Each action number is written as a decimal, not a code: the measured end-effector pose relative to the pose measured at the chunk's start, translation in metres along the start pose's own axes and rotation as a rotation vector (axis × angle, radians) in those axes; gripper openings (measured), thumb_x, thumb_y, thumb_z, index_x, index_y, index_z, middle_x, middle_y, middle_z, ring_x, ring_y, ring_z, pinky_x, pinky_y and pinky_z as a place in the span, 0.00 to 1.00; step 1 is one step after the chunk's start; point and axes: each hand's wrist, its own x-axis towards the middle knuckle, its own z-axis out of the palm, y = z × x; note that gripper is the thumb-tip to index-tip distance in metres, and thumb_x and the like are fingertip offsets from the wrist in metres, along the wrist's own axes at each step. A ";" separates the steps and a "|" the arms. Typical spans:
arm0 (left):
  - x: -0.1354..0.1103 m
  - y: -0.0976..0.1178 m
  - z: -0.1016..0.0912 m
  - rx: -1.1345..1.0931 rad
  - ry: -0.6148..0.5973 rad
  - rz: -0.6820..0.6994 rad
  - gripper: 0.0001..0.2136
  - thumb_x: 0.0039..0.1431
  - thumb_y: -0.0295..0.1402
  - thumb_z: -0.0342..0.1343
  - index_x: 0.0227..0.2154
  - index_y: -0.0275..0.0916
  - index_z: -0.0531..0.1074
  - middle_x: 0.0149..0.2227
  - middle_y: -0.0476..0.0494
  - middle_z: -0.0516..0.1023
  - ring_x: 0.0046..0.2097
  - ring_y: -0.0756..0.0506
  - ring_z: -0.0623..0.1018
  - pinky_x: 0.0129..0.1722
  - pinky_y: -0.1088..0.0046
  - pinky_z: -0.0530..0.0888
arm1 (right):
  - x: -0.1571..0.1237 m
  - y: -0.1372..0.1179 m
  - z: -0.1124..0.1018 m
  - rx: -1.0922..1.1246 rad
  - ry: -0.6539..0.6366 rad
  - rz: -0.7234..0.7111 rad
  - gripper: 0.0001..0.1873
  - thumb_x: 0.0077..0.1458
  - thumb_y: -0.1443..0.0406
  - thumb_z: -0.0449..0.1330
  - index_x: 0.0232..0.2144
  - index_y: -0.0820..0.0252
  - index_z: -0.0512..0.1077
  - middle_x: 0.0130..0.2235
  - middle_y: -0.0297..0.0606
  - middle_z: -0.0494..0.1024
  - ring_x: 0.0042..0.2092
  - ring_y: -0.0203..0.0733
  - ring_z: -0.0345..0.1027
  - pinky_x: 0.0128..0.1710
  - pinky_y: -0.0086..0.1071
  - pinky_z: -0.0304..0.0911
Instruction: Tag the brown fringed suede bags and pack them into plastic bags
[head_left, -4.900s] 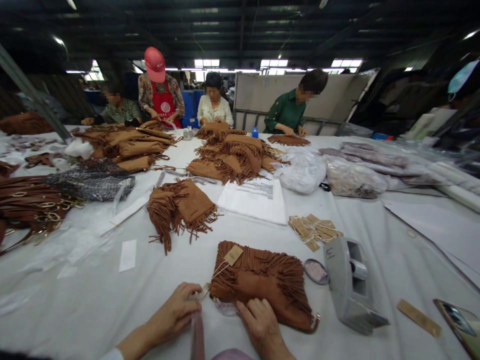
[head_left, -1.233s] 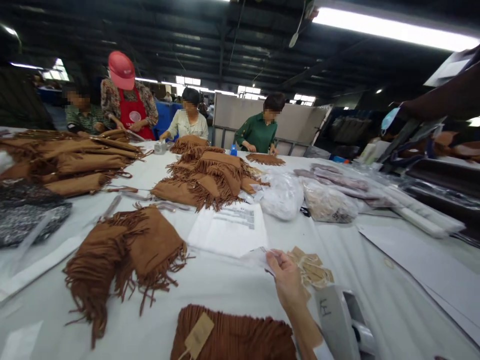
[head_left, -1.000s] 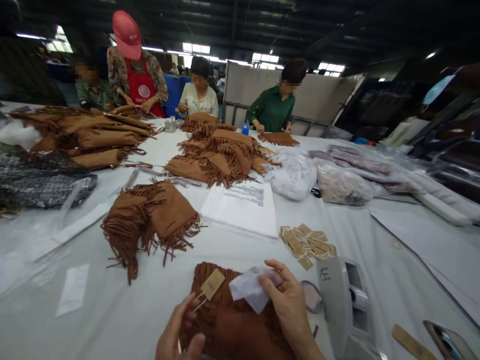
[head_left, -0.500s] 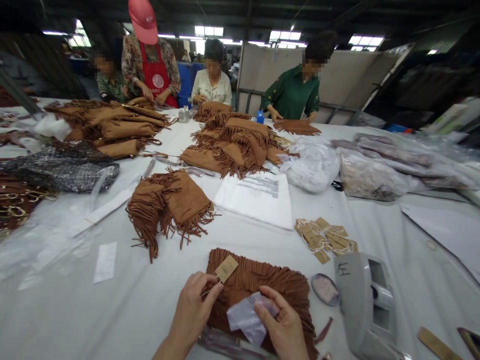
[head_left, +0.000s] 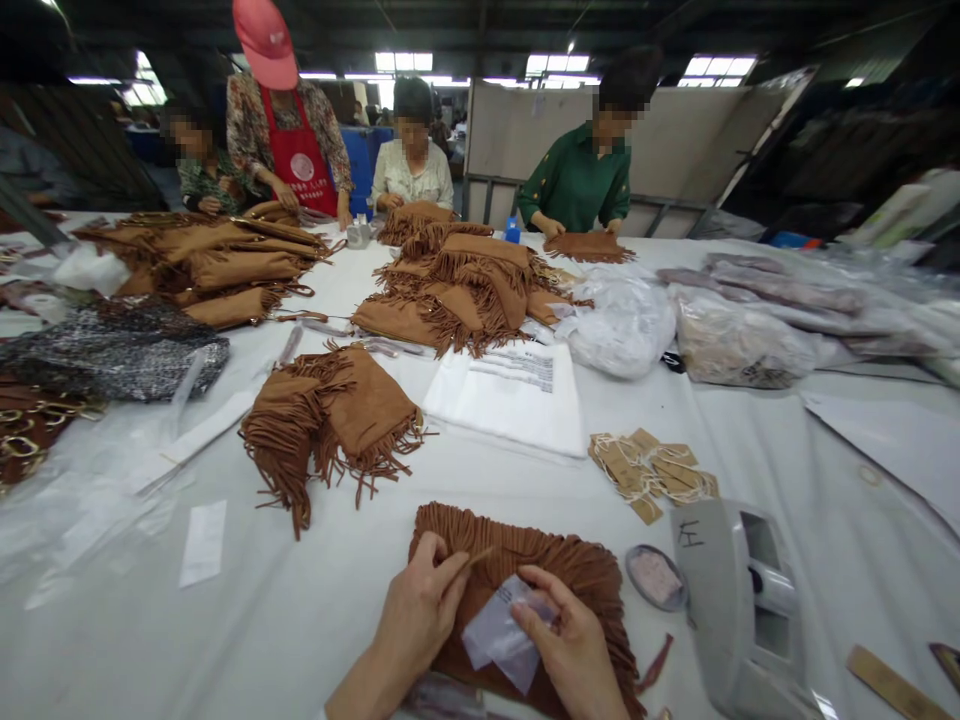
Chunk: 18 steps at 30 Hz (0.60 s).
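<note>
The fringed bag (head_left: 525,535) up close is dark reddish brown. The small plastic bag (head_left: 491,625) is cloudy white with a little dark print. The single tag (head_left: 481,554) is tan, and so are the loose tags (head_left: 626,465), with white strings (head_left: 641,452). The counter (head_left: 300,620) is white. The tape holder (head_left: 720,585) is grey with black marks. The round dish (head_left: 656,578) has a dark grey edge and pale pink inside. The folded cloth (head_left: 502,412) is white with rows of black print. The heap of bags (head_left: 480,285) is a lighter orange brown. The crinkly sack (head_left: 112,350) is speckled black and white. One person wears a red cap (head_left: 265,45), a red apron (head_left: 298,150) with white print, and a flowery shirt (head_left: 244,125). Another wears a dark green shirt (head_left: 574,180).
</note>
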 end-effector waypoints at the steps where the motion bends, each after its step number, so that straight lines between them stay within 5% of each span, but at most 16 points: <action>1: -0.002 0.003 -0.003 -0.056 0.003 0.032 0.13 0.66 0.34 0.42 0.43 0.43 0.72 0.37 0.44 0.65 0.37 0.48 0.72 0.37 0.73 0.71 | -0.001 -0.001 -0.001 0.003 -0.008 0.000 0.24 0.41 0.59 0.65 0.42 0.63 0.73 0.32 0.39 0.79 0.33 0.44 0.72 0.35 0.33 0.66; 3: -0.005 0.008 -0.011 -0.183 0.024 0.041 0.12 0.66 0.36 0.43 0.42 0.42 0.72 0.35 0.46 0.65 0.36 0.49 0.71 0.35 0.74 0.70 | -0.004 -0.004 -0.002 0.042 -0.048 0.006 0.23 0.41 0.59 0.65 0.42 0.62 0.73 0.33 0.39 0.79 0.34 0.43 0.72 0.35 0.33 0.66; 7: -0.012 -0.002 -0.031 -0.320 0.177 -0.159 0.14 0.66 0.38 0.43 0.29 0.40 0.69 0.28 0.50 0.66 0.31 0.49 0.70 0.32 0.75 0.69 | -0.007 -0.022 0.009 0.163 -0.191 0.024 0.24 0.42 0.59 0.66 0.43 0.62 0.72 0.33 0.38 0.79 0.32 0.42 0.71 0.33 0.32 0.66; 10: -0.020 -0.018 -0.039 -0.291 0.257 -0.211 0.14 0.66 0.38 0.42 0.34 0.39 0.71 0.30 0.48 0.70 0.34 0.47 0.72 0.35 0.72 0.72 | -0.001 -0.035 0.028 0.105 -0.249 -0.044 0.22 0.43 0.62 0.65 0.43 0.62 0.73 0.34 0.38 0.79 0.33 0.41 0.71 0.33 0.32 0.65; 14: -0.032 -0.036 -0.034 -0.161 0.286 -0.007 0.15 0.66 0.31 0.44 0.54 0.44 0.66 0.46 0.42 0.73 0.48 0.45 0.71 0.48 0.66 0.71 | 0.016 -0.036 0.058 -0.155 -0.264 -0.193 0.20 0.45 0.68 0.61 0.44 0.59 0.73 0.32 0.35 0.78 0.34 0.41 0.71 0.37 0.33 0.65; 18: -0.038 -0.048 -0.020 -0.047 0.286 0.250 0.22 0.63 0.24 0.45 0.58 0.50 0.62 0.50 0.40 0.70 0.50 0.45 0.70 0.48 0.65 0.72 | 0.032 -0.025 0.073 -0.461 -0.238 -0.371 0.21 0.47 0.72 0.57 0.46 0.58 0.73 0.35 0.39 0.78 0.37 0.43 0.71 0.41 0.36 0.66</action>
